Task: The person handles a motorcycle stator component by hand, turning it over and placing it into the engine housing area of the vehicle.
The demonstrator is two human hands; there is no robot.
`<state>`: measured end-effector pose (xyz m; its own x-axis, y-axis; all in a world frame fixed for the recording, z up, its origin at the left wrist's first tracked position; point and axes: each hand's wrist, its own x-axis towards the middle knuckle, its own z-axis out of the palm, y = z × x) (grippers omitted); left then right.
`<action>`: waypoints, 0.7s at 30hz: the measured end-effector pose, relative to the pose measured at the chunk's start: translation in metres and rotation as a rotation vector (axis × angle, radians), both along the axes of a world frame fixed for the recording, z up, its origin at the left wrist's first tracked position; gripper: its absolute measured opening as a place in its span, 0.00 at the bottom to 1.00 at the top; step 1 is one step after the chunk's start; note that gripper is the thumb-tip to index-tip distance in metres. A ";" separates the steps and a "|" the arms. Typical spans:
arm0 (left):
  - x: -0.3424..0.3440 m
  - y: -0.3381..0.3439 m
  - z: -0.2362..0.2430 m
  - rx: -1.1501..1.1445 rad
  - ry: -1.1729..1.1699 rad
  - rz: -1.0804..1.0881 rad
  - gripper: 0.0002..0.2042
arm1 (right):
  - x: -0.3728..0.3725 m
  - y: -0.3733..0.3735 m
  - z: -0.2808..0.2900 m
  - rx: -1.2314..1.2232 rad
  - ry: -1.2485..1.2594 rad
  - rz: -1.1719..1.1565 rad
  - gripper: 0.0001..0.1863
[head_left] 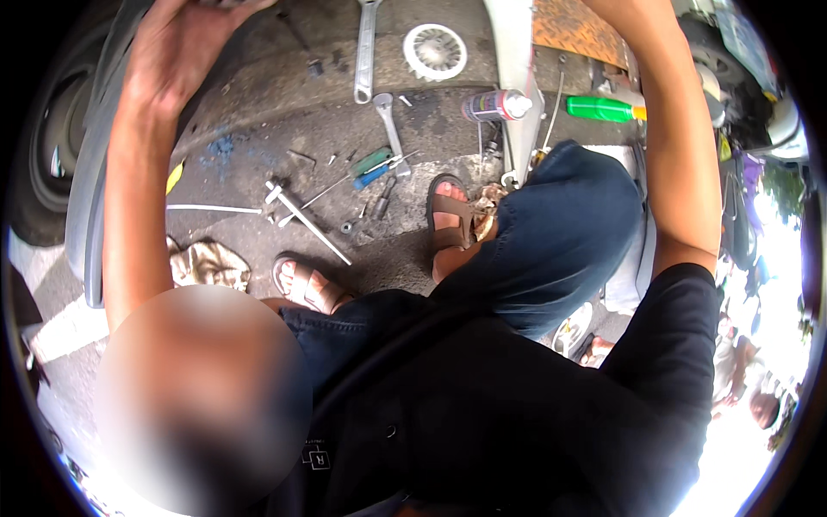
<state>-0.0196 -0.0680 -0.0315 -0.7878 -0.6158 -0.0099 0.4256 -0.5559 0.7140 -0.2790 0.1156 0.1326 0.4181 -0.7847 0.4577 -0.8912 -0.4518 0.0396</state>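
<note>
My left hand (177,52) is raised at the top left. Its fingers curl at the picture's upper edge against a dark part beside a grey curved fender (90,181); what they grip is cut off. Only the forearm (680,138) of my right arm shows, running up to the top edge; the hand itself is out of the picture. I squat in dark trousers, with my feet in brown sandals (452,226) on the concrete ground. A white frame piece (517,60) rises between my arms.
Tools lie on the ground: two wrenches (366,52), a T-handle wrench (303,220), green and blue screwdrivers (372,169), small bolts. A white slotted disc (435,50), a spray can (498,105), a green bottle (603,109) and a rag (207,264) lie about. A tyre (41,155) stands left.
</note>
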 end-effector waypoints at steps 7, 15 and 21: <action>0.003 -0.008 0.005 -0.008 -0.019 -0.064 0.26 | -0.138 0.239 -0.108 0.358 -0.331 -0.810 0.15; -0.005 -0.005 0.035 -0.060 -0.153 -0.114 0.32 | -0.104 0.480 -0.305 0.698 -1.413 -1.780 0.16; 0.006 0.005 0.033 -0.159 -0.193 0.043 0.32 | -0.046 0.489 -0.347 1.017 -0.700 -1.579 0.16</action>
